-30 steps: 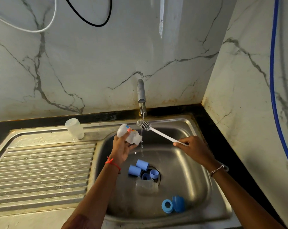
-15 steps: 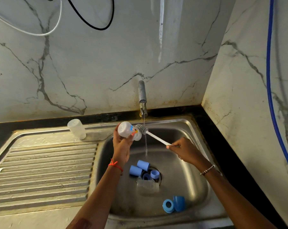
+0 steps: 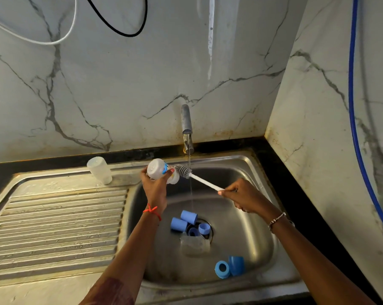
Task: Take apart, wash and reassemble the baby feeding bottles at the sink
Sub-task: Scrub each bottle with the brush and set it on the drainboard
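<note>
Since a second ago the bottle brush has swung out of the tap stream to the mouth end of the feeding bottle, which has been tipped onto its side. The left hand grips that bottle round its body, base toward the upper left and mouth toward the right, so the opening faces the brush. The right hand is closed round the far end of the white brush handle. That long hold probably lets the bristles be steered in on a straight line. Whether they have entered the neck yet I cannot tell. Both things are held over the sink basin at the centre of the frame, just left of the thin water stream from the tap, so drips fall inside.

Below the hands, blue caps and blue rings lie round the drain with a clear bottle. Another blue pair sits at the lower right of the basin, likely waiting its turn. A second bottle body stands on the sink ledge left of the hands, apart from the rest, perhaps already washed.
</note>
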